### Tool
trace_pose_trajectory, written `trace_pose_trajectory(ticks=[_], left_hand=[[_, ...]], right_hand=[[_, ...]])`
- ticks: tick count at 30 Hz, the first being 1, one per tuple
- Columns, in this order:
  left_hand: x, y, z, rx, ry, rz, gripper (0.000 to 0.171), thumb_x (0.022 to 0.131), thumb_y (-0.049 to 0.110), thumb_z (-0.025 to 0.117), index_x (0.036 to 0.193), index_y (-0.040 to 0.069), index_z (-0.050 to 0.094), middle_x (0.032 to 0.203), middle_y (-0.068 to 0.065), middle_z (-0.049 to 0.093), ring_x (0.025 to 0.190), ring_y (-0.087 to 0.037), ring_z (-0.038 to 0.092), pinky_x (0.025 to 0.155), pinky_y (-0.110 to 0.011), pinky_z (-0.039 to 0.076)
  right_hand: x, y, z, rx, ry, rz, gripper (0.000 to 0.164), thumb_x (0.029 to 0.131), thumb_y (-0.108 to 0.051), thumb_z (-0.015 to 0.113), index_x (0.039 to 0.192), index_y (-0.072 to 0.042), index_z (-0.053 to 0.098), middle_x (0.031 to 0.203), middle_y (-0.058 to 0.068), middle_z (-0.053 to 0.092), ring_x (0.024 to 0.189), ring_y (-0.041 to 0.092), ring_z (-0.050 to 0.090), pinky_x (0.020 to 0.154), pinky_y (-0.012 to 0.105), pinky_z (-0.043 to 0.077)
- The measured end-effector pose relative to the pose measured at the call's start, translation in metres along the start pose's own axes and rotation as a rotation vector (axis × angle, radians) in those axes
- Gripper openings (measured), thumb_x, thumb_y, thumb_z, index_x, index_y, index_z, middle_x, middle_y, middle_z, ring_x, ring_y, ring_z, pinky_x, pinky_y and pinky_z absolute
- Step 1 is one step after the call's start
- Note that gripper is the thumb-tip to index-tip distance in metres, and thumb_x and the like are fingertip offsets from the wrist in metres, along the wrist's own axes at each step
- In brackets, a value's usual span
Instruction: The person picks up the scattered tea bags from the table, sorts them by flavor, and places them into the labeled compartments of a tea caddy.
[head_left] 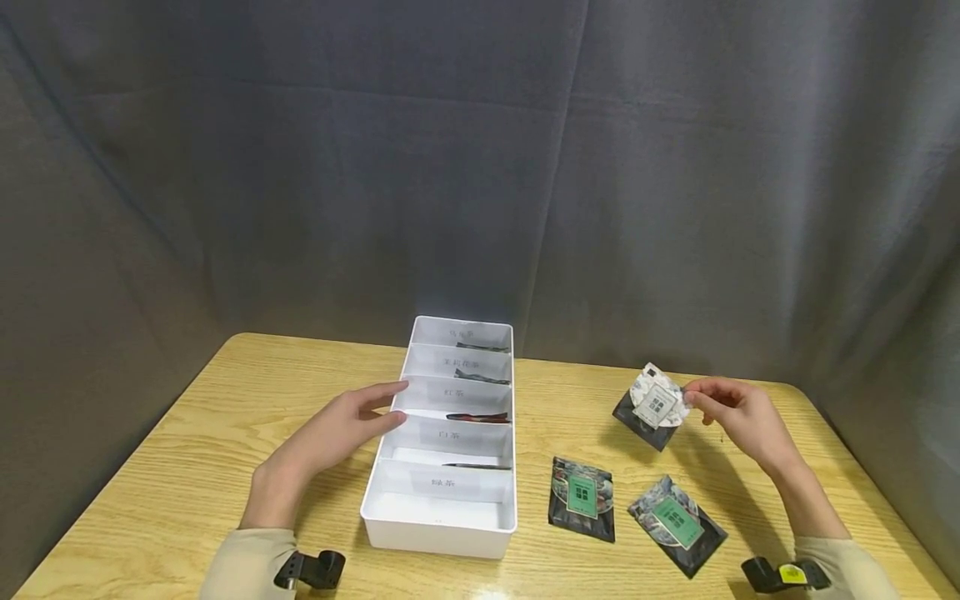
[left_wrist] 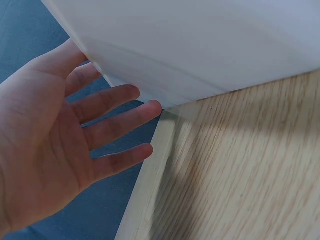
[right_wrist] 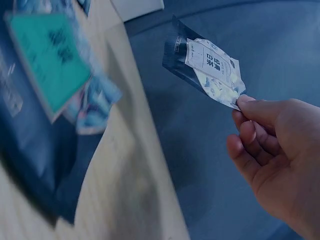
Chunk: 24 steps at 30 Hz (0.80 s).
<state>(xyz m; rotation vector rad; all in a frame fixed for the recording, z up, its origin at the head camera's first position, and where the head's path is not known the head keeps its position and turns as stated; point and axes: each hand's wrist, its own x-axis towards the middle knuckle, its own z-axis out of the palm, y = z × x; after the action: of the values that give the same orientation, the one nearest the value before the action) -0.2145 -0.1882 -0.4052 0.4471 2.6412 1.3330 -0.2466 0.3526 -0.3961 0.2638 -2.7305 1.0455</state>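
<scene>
A black-and-white tea sachet (head_left: 656, 403) with a white label hangs above the right part of the table. My right hand (head_left: 738, 414) pinches its corner between thumb and forefinger, clearly seen in the right wrist view (right_wrist: 280, 145). Toward the left, a long white box (head_left: 438, 537) is split into labelled compartments. My left hand (head_left: 341, 429) is at the box's left rim, fingertips by the middle compartments; the left wrist view shows its fingers (left_wrist: 120, 125) spread beside the outer wall. Two sachets with green labels, one nearer the box (head_left: 582, 498) and one further right (head_left: 677, 526), lie flat.
Thin sachets stand in several box compartments, among them a red one (head_left: 477, 417) and a dark one (head_left: 477, 467). The front compartment (head_left: 442, 510) shows its bare floor. Behind the wooden table (head_left: 300, 375) hangs a grey curtain (head_left: 360, 183).
</scene>
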Motion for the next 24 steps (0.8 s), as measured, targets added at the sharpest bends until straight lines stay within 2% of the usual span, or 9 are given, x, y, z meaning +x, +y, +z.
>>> trace_pose_trajectory(ticks=[6,9,15,18,24], left_hand=[[0.002,0.0,0.001,0.007,0.002,-0.001,0.06,0.097,0.049,0.059,0.151,0.025,0.044,0.157,-0.001,0.041,0.137,-0.032,0.049,0.113,-0.051,0.041],[0.003,0.001,0.002,0.005,-0.002,-0.008,0.06,0.097,0.049,0.059,0.151,0.026,0.044,0.158,-0.001,0.04,0.138,-0.032,0.048,0.114,-0.051,0.04],[0.001,0.001,0.0,0.01,0.004,-0.033,0.061,0.096,0.05,0.059,0.151,0.026,0.045,0.157,-0.003,0.042,0.136,-0.034,0.05,0.112,-0.051,0.043],[0.001,0.0,0.0,0.006,0.002,-0.035,0.062,0.096,0.05,0.06,0.151,0.026,0.044,0.156,-0.004,0.042,0.136,-0.034,0.05,0.111,-0.051,0.043],[0.001,0.001,-0.001,0.004,0.001,-0.041,0.061,0.096,0.051,0.06,0.15,0.027,0.045,0.157,-0.001,0.041,0.137,-0.032,0.049,0.112,-0.05,0.043]], right_hand=[[-0.005,-0.031,-0.001,-0.019,0.077,-0.049,0.021,0.098,-0.031,0.065,0.103,-0.012,0.073,0.076,-0.009,0.065,0.066,0.008,0.058,0.049,0.026,0.04],[-0.008,-0.049,0.001,-0.036,0.118,-0.099,0.016,0.096,-0.028,0.067,0.101,-0.013,0.073,0.076,-0.006,0.065,0.064,0.008,0.056,0.047,0.026,0.038],[-0.006,-0.087,0.011,-0.093,0.17,-0.28,0.005,0.093,-0.015,0.07,0.096,-0.015,0.074,0.085,-0.001,0.07,0.07,0.0,0.056,0.058,0.013,0.045],[-0.005,-0.105,0.017,-0.103,0.178,-0.38,0.009,0.089,-0.008,0.073,0.094,-0.015,0.075,0.086,-0.004,0.07,0.073,-0.002,0.058,0.064,0.009,0.046],[-0.004,-0.138,0.026,-0.075,0.182,-0.56,0.021,0.082,0.002,0.078,0.091,-0.017,0.075,0.085,-0.009,0.069,0.073,-0.001,0.06,0.065,0.008,0.047]])
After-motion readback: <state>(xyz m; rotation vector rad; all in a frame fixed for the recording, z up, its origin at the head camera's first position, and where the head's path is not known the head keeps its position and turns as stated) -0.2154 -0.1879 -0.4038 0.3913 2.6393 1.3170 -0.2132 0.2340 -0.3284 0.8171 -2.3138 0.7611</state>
